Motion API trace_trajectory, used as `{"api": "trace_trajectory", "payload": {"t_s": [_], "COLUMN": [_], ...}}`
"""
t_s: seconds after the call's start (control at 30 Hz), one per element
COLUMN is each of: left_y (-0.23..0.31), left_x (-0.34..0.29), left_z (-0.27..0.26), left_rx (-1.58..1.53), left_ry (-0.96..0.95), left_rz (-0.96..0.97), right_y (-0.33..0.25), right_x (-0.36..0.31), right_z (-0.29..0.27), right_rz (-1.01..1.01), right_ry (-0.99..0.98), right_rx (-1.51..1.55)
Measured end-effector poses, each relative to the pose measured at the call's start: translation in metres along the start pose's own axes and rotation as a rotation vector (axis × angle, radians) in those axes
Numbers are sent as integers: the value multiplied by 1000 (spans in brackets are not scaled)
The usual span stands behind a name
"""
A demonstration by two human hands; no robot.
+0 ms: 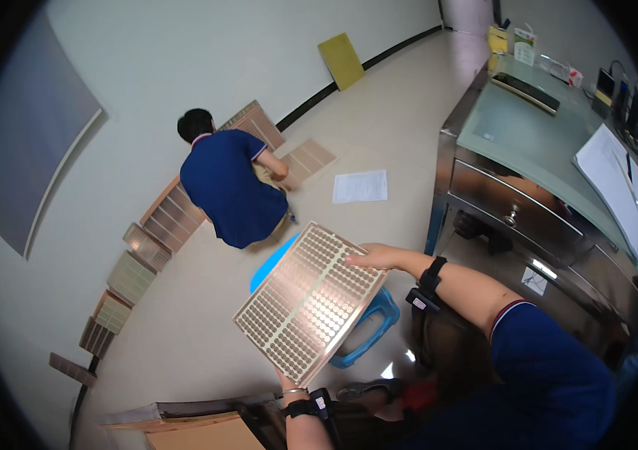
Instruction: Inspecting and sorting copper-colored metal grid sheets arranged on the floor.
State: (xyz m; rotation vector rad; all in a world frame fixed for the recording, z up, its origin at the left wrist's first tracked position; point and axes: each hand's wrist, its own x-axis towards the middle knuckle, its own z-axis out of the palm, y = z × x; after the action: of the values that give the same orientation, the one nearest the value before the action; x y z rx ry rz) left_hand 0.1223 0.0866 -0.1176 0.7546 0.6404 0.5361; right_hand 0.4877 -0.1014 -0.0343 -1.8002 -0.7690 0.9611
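Observation:
Between my two hands is a copper-coloured circuit board panel (310, 300), held tilted, with rows of small round pads and a pale strip down its middle. My right hand (373, 256) grips its upper right edge, thumb lying on top and the other fingers mostly out of sight beneath. At the panel's lower corner, my left hand (287, 380) holds on from below, and its fingers are largely hidden. Under the panel show a blue plastic stool (379, 330) and a bright blue flat piece (270, 264). Black straps with small boxes sit on both my wrists.
A person in a dark blue shirt (233, 187) squats ahead by the wall, near a panel (308, 162) on the floor. More panels (131, 277) lean along the wall. A paper sheet (360, 187) lies on the floor. At right, a glass-topped metal desk (514, 142) carries a phone (525, 93).

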Motion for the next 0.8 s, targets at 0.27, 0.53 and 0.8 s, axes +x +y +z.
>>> {"api": "trace_trajectory", "payload": {"t_s": [0.27, 0.53, 0.8], "left_y": [16, 20, 4], "left_x": [-4, 5, -8], "left_z": [0, -4, -11], "left_rx": [29, 51, 19], "left_ry": [-18, 19, 83], "left_rz": [12, -30, -65], "right_y": [-3, -1, 38], "right_x": [-6, -9, -66], "right_z": [0, 1, 41], "right_rz": [35, 55, -48], "right_ry": [-14, -86, -18], "right_rx": [-46, 125, 3]}}
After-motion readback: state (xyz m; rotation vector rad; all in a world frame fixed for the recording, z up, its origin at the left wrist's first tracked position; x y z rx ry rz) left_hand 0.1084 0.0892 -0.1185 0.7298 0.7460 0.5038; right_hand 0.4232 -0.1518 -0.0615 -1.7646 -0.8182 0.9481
